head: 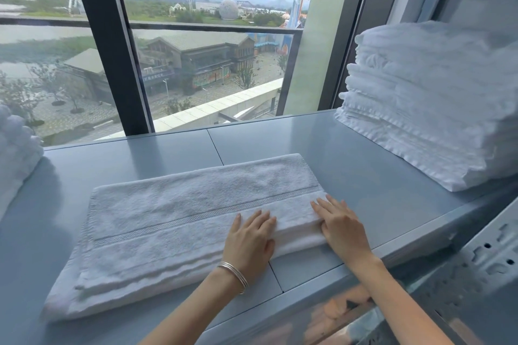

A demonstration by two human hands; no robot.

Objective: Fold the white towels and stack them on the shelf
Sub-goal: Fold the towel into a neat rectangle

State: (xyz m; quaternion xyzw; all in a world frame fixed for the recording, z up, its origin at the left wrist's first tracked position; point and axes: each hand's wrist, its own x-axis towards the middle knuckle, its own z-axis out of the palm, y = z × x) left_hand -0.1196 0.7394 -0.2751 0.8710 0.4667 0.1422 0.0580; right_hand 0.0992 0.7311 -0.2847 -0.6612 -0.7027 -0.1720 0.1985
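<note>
Evidently well along: a towel stack (437, 103) stood at two o'clock on the shelf (350, 154); the folded towel (179, 221) lay centre, unstacked, left hand (249, 238) and right hand (342, 227) pressing it flat-fingered (gripping nothing).

Both arms reach forward, left grip (251, 235) and right grip (340, 225) flat, fingers straight.

No readable text; shopfront sign (157, 75) outside too blurred.

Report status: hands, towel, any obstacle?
Both open: left hand and right hand flat on folded white towel. It lies on grey shelf. At right, towel stack, apart; path free.
</note>
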